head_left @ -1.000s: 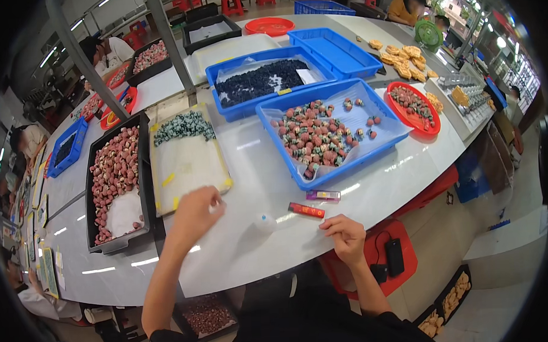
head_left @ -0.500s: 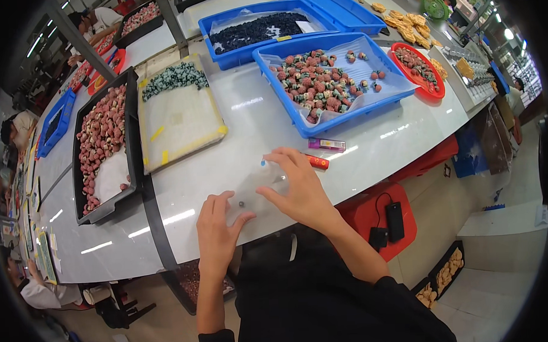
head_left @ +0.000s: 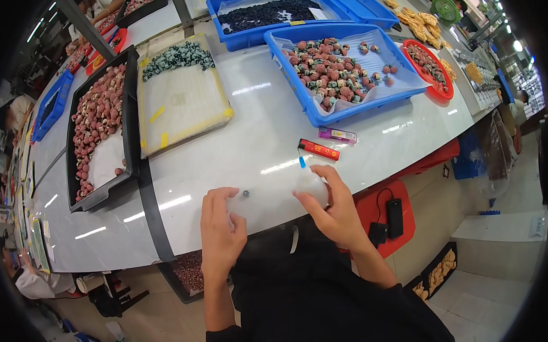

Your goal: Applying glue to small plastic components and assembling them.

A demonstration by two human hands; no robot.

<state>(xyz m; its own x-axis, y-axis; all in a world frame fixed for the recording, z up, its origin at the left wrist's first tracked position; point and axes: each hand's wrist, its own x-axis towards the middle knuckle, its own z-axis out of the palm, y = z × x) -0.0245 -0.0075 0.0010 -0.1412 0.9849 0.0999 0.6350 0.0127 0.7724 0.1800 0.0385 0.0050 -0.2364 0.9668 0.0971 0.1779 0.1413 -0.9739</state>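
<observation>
Several trays crowd the white table (head_left: pixel 249 148), which we take first as the largest surface in view. At its far right sits a blue tray (head_left: pixel 344 111) lined with clear film and filled with reddish and greenish beads; behind it a second blue tray (head_left: pixel 245 36) carries dark beads. Left of these we see a yellow-edged pale tray (head_left: pixel 181 105) with a cluster of green beads along its far end, and beside that a black tray (head_left: pixel 131 134) of pink beads. A round red dish (head_left: pixel 443 93) of beads lies just beyond the blue tray's right end. Nearer the table's front edge rest a red lighter (head_left: pixel 318 149) and, just behind it, a small purple tube (head_left: pixel 337 134). Our left hand (head_left: pixel 220 233) lies at the edge, fingers curled and close together, pressing on a clear plastic bag (head_left: pixel 269 198) in which a tiny dark bead (head_left: pixel 246 193) shows. Our right hand (head_left: pixel 332 208) grips a small white bottle (head_left: pixel 310 180) with a blue tip, its fingers closed around the body.
</observation>
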